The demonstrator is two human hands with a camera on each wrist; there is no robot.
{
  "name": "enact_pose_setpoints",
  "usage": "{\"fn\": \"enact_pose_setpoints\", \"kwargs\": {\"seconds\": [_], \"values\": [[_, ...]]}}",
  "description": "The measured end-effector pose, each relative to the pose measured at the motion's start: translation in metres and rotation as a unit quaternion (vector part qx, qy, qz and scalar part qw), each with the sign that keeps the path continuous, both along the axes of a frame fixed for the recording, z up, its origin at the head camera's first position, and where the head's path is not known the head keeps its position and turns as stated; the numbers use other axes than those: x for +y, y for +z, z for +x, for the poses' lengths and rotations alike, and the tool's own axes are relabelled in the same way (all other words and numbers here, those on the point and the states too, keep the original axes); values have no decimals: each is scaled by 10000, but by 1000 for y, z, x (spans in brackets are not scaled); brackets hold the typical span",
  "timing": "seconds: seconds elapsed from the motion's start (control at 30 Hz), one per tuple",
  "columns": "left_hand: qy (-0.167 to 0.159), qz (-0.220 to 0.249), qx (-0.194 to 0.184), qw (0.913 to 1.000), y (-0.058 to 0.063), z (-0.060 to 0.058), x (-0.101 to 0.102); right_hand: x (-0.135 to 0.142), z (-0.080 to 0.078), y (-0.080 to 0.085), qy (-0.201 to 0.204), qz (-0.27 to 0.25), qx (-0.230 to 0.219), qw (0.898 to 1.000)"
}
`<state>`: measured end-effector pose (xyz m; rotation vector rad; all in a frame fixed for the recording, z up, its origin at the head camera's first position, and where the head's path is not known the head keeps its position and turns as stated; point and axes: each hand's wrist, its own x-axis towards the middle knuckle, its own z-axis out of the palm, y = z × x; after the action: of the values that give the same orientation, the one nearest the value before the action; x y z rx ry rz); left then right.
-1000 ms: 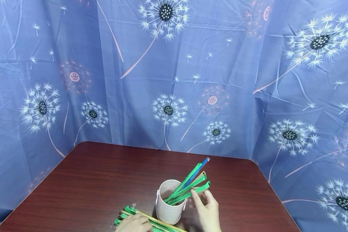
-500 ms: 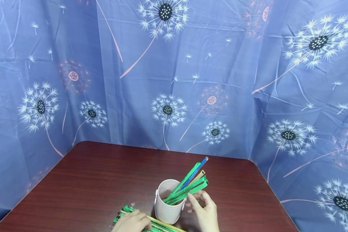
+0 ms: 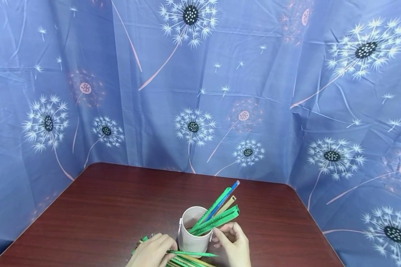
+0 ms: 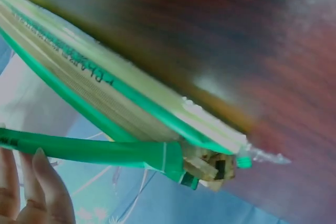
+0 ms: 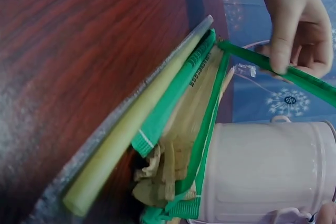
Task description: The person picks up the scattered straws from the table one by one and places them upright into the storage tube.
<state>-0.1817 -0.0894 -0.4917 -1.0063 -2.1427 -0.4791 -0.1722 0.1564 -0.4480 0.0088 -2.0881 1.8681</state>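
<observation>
My left hand [image 3: 155,250] pinches a green-wrapped straw [image 3: 195,254] above a bundle of similar straws [image 3: 187,261] on the table. In the left wrist view, fingertips [image 4: 47,182] touch the lifted straw [image 4: 94,153]. The right wrist view shows the left hand [image 5: 299,30] with thumb and fingers on it. A white bucket [image 3: 194,244] stands upright just behind the bundle, several straws [image 3: 217,218] leaning right in it: green-wrapped, tan and blue. Beside the bucket's right rim is my right hand [image 3: 234,243], fingers loosely bent; I see nothing held in it.
The dark red-brown wooden table [image 3: 120,207] extends behind and to both sides of the bucket. Blue dandelion-print curtains [image 3: 153,129] surround its back and sides. A yellow straw [image 5: 136,119] in clear wrap lies at the bundle's edge. A small handle [image 5: 286,216] hangs on the bucket.
My left hand has picked a green-wrapped straw off the bundle. The right hand has let go of the straws in the bucket and dropped slightly lower, near the rim.
</observation>
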Motion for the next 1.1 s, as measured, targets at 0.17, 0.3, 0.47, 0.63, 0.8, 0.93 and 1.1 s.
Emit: {"fn": "enact_pose_setpoints", "kwargs": {"seconds": [0.17,0.3,0.47,0.63,0.8,0.93,1.1], "values": [[-23,424,56,9991,6,1,4,-1,3,-1,505,-175,270,9982],[-65,616,41,9981,11,2,7,-4,7,1,1092,-392,576,9916],[84,717,50,9974,15,4,11,-10,13,8,1832,-502,955,9771],[139,802,51,9967,16,5,13,-15,17,13,2258,-541,1469,9615],[-27,859,117,9962,14,5,13,-17,15,13,2312,-607,2087,9483],[-117,864,85,9962,13,4,14,-18,15,14,2203,-573,2248,9474],[-79,820,-28,9966,15,6,15,-18,17,20,1787,-557,2198,9574]]}}
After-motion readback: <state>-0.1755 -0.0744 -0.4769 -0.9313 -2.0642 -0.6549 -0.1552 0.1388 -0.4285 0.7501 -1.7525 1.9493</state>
